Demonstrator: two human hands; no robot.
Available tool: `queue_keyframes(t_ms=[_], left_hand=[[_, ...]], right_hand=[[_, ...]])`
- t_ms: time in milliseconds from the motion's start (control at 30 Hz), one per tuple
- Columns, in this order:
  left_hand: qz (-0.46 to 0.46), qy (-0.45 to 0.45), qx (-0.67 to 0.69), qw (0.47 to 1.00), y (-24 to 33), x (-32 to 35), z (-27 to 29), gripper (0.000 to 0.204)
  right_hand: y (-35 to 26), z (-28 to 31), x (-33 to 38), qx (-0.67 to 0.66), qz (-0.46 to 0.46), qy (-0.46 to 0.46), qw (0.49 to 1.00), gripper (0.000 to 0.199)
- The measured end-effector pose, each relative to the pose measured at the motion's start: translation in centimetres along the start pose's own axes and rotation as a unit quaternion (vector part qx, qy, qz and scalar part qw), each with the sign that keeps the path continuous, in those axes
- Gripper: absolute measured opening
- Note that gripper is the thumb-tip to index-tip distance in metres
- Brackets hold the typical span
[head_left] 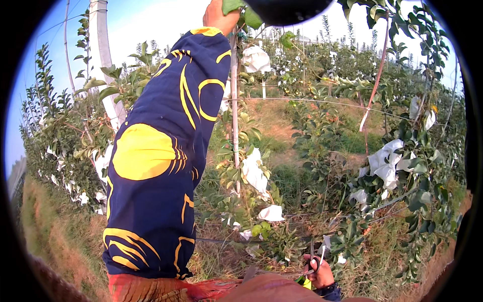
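Observation:
My left arm, in a navy sleeve with yellow shapes, reaches up past the slim trunk [234,110] of a young tree. At the upper edge my left hand [221,17] is closed beside a green leaf [232,5]; its fingertips and whatever they grip are hidden. Low on the right, my right hand [320,275] is wrapped round dark-handled scissors [314,263], with the blades pointing up. A small yellow-green piece [307,284] shows beside that hand. White bags hang on the tree, one [256,59] near the raised forearm and another [254,172] farther down.
A pale post [106,65] stands at the left. Wires [312,101] run across between the trees. On the right, leafy branches carry white bags [386,163], and a reddish strip [380,65] hangs there. Grass and bare soil [282,126] lie between rows. Something dark and round [289,9] covers the upper edge.

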State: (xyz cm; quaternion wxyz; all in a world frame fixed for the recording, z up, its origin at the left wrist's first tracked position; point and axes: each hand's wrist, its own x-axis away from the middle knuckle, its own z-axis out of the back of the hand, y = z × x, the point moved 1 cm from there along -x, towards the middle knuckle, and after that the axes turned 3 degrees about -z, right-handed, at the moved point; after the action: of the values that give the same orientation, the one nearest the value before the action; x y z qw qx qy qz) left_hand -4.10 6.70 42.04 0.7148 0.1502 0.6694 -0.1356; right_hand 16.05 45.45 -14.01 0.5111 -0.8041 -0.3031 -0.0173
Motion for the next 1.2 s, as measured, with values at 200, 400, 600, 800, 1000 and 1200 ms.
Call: queue_keyframes(t_ms=[200, 400, 600, 800, 1000, 1200], left_hand=[[0.008, -0.053, 0.048, 0.997, -0.3, 0.4, -0.1, 0.028], [0.015, -0.080, 0.092, 0.992, -1.2, 1.4, 0.3, 0.027], [-0.010, -0.093, 0.178, 0.980, -3.7, 3.9, 1.2, 0.026], [0.160, -0.097, 0.347, 0.919, -2.3, 9.5, 1.4, 0.030], [0.048, -0.424, 0.280, 0.860, 5.4, 22.9, 3.5, 0.029], [-0.125, -0.693, 0.331, 0.628, 12.7, 38.6, 12.6, 0.031]], right_hand=[[-0.7, -0.6, -1.5, -0.011, -0.024, -0.035, 0.999, 0.049], [-0.5, -0.7, -2.6, 0.003, -0.037, -0.056, 0.998, 0.046], [-0.7, -1.2, -3.0, -0.026, -0.069, -0.072, 0.995, 0.046], [-0.5, -1.2, -3.0, -0.034, -0.084, -0.076, 0.993, 0.047], [-0.9, -2.3, -3.2, -0.012, -0.087, -0.089, 0.992, 0.045], [-1.7, -5.4, -4.0, 0.076, -0.056, -0.088, 0.992, 0.045]])
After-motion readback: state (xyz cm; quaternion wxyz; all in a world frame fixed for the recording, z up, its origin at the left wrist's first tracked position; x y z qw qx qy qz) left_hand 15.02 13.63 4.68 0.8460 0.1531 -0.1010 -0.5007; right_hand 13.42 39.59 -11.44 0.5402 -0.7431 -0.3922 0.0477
